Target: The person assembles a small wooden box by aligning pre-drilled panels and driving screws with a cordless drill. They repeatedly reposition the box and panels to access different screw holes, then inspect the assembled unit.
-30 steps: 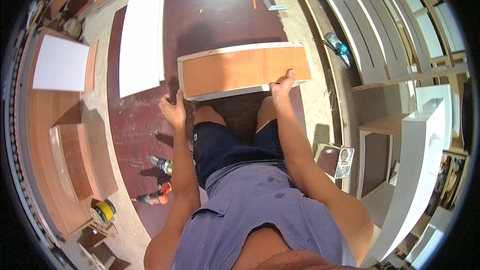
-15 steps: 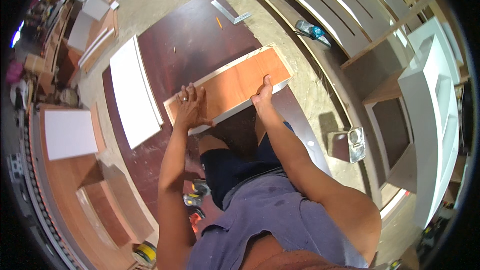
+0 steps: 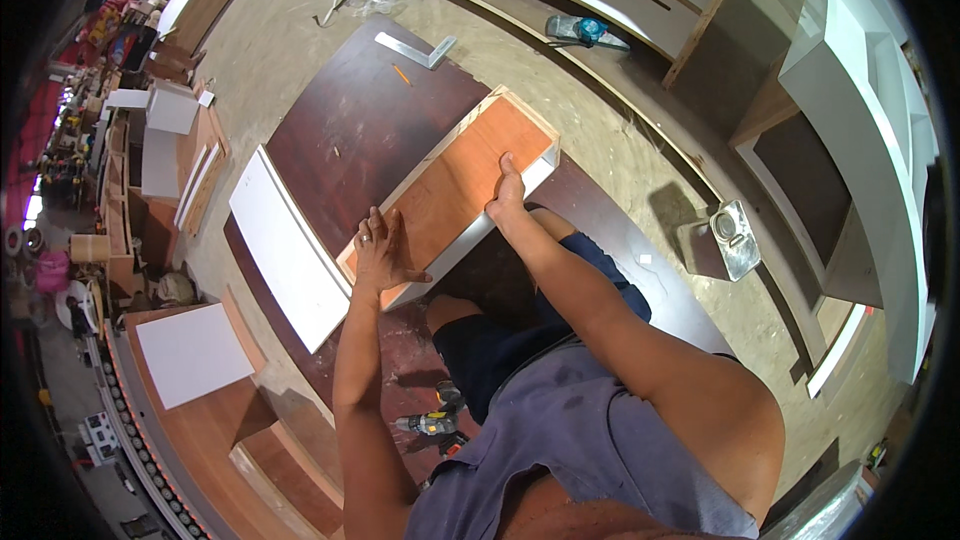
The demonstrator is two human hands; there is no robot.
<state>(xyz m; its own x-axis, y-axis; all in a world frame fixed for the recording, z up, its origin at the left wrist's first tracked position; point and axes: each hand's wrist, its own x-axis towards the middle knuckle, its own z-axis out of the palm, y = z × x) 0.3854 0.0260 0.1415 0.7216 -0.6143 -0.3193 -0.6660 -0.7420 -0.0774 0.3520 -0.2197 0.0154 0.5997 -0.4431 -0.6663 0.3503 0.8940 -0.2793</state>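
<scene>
One broad reddish-brown board (image 3: 330,125) lay flat under everything close to the person, with a long white panel (image 3: 287,248) along its left side. Between that panel and the knees (image 3: 452,312) was the shallow plywood-faced box (image 3: 450,178), set slantwise over the board, its orange-brown plywood up, a pale wooden rim along its far edge and a white side toward the body. Whatever bore its weight was hidden.

It looked stiff and light enough for two hands, the smooth plywood perhaps a little slick and the white finish likely to scuff; the framed long edges, near opposite ends, seemed the surest place to take hold.

The left hand (image 3: 378,258) lay on the left end, fingers spread and nearly straight on the plywood, thumb stretched out along the near edge, pressing rather than clenching. The right hand (image 3: 507,192) grasped the near long edge farther right, thumb on top; its other fingers were mostly out of sight, so how far they curled could not be told.

Beyond the box lay a metal L-square (image 3: 420,53) and, smallest, an orange pencil (image 3: 402,74).
</scene>
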